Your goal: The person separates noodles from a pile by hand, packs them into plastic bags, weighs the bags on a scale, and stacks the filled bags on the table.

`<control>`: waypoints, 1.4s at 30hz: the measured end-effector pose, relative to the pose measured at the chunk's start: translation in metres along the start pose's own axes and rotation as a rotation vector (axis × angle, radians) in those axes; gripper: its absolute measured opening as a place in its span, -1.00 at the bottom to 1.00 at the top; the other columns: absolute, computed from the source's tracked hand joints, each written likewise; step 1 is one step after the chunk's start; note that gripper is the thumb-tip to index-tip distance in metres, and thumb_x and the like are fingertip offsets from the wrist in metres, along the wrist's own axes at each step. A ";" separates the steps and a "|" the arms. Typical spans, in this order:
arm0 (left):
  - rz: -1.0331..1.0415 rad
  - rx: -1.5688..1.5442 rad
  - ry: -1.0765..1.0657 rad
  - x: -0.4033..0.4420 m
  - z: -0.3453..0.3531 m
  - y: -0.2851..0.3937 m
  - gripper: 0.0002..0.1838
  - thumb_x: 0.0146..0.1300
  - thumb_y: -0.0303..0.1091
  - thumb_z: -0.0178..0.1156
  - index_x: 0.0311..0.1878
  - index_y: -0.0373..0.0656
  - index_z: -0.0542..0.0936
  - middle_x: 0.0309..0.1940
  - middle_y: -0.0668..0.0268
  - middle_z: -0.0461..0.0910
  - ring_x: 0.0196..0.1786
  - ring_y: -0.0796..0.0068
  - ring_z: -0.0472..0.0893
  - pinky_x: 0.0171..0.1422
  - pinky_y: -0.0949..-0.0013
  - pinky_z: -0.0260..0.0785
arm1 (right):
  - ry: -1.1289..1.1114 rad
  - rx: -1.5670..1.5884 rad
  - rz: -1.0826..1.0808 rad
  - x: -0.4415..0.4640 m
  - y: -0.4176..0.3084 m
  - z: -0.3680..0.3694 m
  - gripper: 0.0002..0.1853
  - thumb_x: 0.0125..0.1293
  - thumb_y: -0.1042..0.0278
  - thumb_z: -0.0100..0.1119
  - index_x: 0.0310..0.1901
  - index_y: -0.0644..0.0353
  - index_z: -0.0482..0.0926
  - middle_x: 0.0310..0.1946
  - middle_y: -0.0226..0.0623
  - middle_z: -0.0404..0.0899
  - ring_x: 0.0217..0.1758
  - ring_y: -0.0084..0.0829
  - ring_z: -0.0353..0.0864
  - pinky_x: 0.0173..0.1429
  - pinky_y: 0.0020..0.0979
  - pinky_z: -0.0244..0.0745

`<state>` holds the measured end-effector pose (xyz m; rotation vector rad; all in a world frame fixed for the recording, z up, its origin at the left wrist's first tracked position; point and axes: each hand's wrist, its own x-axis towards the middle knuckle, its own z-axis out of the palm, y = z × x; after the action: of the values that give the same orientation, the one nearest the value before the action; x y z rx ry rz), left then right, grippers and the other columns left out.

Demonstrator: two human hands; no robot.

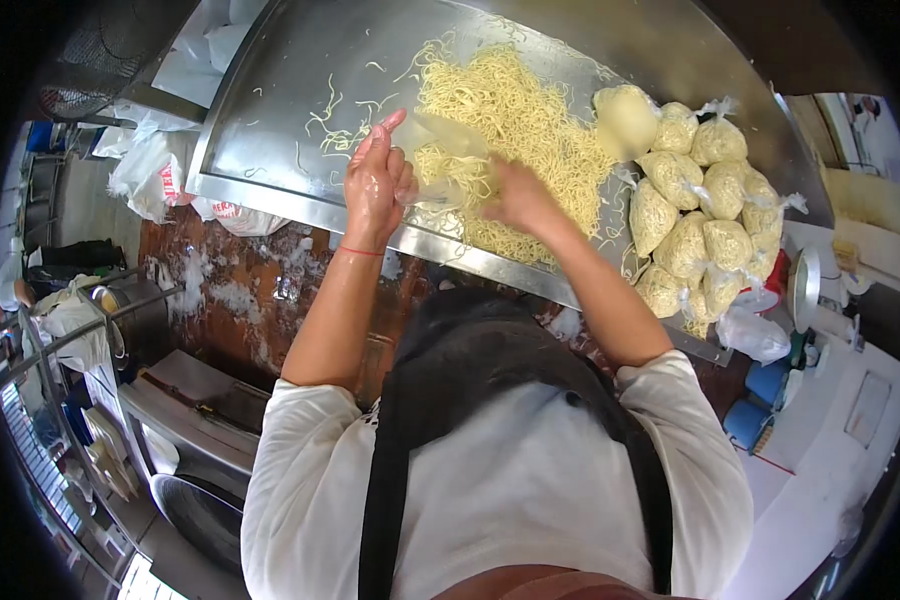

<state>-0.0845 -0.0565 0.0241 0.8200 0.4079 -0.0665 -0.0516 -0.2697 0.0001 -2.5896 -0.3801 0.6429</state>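
My left hand (378, 178) is closed on the edge of a clear plastic bag (452, 132), with one finger stretched upward. Some yellow noodles show in or behind the see-through bag. My right hand (522, 198), smeared by motion, is at the bag's right side, over the noodles; its fingers are too blurred to show a grip. A large heap of loose yellow noodles (530, 110) lies on the metal table (300, 60) beyond and beneath both hands.
Several tied bags of noodles (682, 245) are piled at the table's right end, beside a round pale-yellow object (627, 122). Stray noodles lie left of the heap. White plastic bags (155, 180) hang past the left edge. Blue containers (748, 420) stand at lower right.
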 end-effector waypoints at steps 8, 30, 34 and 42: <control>-0.012 0.144 -0.101 -0.004 0.011 -0.006 -0.56 0.59 -0.13 -0.06 0.34 -0.20 0.44 -0.72 0.58 0.07 -0.69 0.73 0.05 -0.63 0.52 -0.05 | -0.040 0.151 -0.217 0.022 -0.030 -0.010 -0.52 0.22 0.44 0.24 0.20 0.32 0.50 -0.06 0.05 0.66 -0.02 -0.03 0.68 0.10 -0.13 0.56; 0.019 0.122 -0.046 -0.005 0.001 0.003 -0.56 0.59 -0.13 -0.06 0.37 -0.17 0.43 -0.72 0.57 0.06 -0.70 0.72 0.05 -0.60 0.53 -0.02 | -0.033 0.067 -0.343 0.044 -0.032 -0.043 -0.55 0.30 0.47 0.21 0.23 0.16 0.49 0.02 -0.04 0.63 0.06 -0.16 0.62 0.16 -0.24 0.50; 0.029 0.112 -0.042 -0.006 -0.002 -0.002 -0.56 0.59 -0.16 -0.04 0.34 -0.23 0.46 -0.71 0.60 0.09 -0.69 0.76 0.08 -0.62 0.53 0.02 | 0.205 -0.273 -0.156 0.059 0.014 0.010 -0.44 0.25 0.42 0.28 0.31 0.14 0.44 0.14 -0.01 0.53 0.17 -0.07 0.53 0.26 -0.16 0.44; 0.488 1.066 -0.308 0.021 -0.036 -0.054 -0.50 0.34 -0.35 0.25 0.35 -0.02 0.51 -0.54 0.23 0.62 -0.49 0.24 0.59 -0.33 0.21 0.45 | -0.207 0.402 -0.349 0.057 0.018 0.008 -0.78 0.36 0.39 0.16 -0.01 0.25 0.56 -0.20 -0.17 0.64 -0.15 -0.31 0.63 0.00 -0.30 0.52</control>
<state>-0.0881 -0.0652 -0.0434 1.9092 -0.1752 0.0548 -0.0036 -0.2616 -0.0359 -2.0210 -0.6745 0.7702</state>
